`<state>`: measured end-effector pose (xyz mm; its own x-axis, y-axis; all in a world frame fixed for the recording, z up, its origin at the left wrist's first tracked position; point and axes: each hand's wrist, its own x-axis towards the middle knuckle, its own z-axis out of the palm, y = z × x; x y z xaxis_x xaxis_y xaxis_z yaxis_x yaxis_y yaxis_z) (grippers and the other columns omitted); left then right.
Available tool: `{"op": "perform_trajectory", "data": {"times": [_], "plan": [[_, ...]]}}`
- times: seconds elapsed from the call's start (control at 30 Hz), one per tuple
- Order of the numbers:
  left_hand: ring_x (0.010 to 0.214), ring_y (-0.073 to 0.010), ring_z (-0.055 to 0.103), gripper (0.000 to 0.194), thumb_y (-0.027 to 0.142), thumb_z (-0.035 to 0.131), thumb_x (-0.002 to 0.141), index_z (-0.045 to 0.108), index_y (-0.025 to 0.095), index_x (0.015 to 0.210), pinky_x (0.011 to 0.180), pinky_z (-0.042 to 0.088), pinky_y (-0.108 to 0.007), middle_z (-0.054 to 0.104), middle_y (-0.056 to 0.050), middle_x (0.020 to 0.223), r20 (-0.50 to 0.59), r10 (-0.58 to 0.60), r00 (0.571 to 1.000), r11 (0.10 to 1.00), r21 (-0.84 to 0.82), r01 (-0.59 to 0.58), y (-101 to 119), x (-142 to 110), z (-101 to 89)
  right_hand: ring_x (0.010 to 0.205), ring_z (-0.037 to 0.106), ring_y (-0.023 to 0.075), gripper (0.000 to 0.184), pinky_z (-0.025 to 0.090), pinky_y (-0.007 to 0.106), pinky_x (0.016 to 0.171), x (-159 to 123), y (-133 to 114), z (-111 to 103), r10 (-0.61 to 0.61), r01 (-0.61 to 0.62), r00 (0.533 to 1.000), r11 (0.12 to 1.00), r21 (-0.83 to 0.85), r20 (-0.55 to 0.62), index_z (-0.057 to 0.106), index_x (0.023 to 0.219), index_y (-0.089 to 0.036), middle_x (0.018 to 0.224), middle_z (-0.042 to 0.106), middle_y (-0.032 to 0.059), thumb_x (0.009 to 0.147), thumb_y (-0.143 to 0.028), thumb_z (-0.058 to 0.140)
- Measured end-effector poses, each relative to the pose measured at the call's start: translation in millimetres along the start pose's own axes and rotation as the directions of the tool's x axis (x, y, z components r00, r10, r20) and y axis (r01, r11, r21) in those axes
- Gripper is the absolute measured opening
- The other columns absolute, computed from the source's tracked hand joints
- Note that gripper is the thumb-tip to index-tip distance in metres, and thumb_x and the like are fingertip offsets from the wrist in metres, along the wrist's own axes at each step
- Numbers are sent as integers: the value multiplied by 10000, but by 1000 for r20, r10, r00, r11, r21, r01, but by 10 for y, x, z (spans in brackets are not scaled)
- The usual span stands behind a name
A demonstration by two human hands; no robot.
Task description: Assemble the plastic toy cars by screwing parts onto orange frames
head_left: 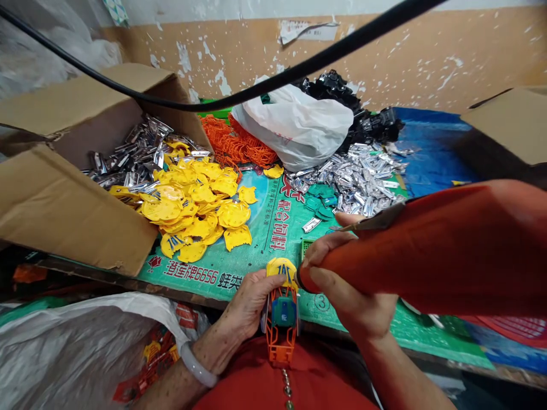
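Latticed orange plastic frame (pixel 281 341) fills the left hand (pixel 252 304); right hand (pixel 348 273) grips tapered orange tool (pixel 427 250).

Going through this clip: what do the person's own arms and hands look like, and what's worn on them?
The left hand and the right hand are bare, with no gloves, and both forearms show no sleeves. A smooth, pale, rounded bangle, possibly jade, circles the left wrist. A red top shows at the bottom of the view, between the arms.
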<state>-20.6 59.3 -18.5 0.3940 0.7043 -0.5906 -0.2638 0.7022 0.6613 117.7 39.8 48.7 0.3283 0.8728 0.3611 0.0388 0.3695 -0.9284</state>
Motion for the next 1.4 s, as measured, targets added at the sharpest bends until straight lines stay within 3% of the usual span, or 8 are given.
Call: {"op": "perform_trajectory", "data": {"times": [0.3,0.5,0.6,0.7,0.83,1.03,1.17,1.4], "plan": [[412,-75,449,301,344,814,592,628,120,669,424,356,-201,553,39,488,-35,22,999,999,30,-21,-6,-11,-9,619,601,157,277,539,369,657,44,10,-18,-9,10,996,1000,-16,88,512,750,-260,655,590,-61,621,-65,659],[459,-91,517,279,335,796,630,677,108,741,456,410,-201,626,-2,567,1,22,1000,999,29,-22,-7,-46,-25,649,607,187,328,537,414,684,63,-33,-144,-6,-3,996,994,109,85,577,937,-301,699,620,-46,668,-193,731],[468,-101,552,286,327,792,641,698,99,786,466,436,-205,677,-37,620,14,-16,1000,1000,24,16,13,-72,-11,647,598,182,350,531,412,677,121,-81,-274,4,-5,1000,992,126,11,593,1000,-294,717,619,-37,684,-241,734],[508,-115,585,264,292,808,618,711,96,766,499,463,-208,692,-49,620,27,-24,999,1000,10,24,51,-93,20,620,590,165,263,515,369,611,177,-55,-397,38,-29,994,995,95,-98,627,882,-246,722,620,-33,655,-211,756],[514,-112,590,270,301,816,613,727,100,770,496,468,-199,702,-49,623,20,-43,999,999,14,42,68,-92,21,599,587,160,152,500,353,586,179,91,-512,75,-74,985,997,16,-153,624,700,-191,689,619,-17,631,-184,759],[543,-119,608,261,319,788,668,733,110,815,527,483,-204,721,-62,671,22,-79,997,996,44,78,40,-66,-25,626,592,160,142,504,357,631,123,203,-588,75,-76,989,997,-3,-127,617,699,-185,678,608,-16,656,-147,747],[550,-107,598,253,320,779,687,737,118,833,544,479,-197,721,-56,691,34,-81,996,995,65,79,45,-70,-20,624,581,159,212,501,339,606,117,208,-602,74,-75,994,997,-12,-84,552,575,-189,634,581,-14,685,-143,726],[578,-112,602,293,322,794,665,748,117,869,561,482,-202,718,-57,706,41,-95,995,993,71,92,72,-71,-9,609,591,156,259,509,335,600,107,238,-601,70,-76,991,996,-49,-114,512,548,-192,633,584,-15,676,-103,718]]}}
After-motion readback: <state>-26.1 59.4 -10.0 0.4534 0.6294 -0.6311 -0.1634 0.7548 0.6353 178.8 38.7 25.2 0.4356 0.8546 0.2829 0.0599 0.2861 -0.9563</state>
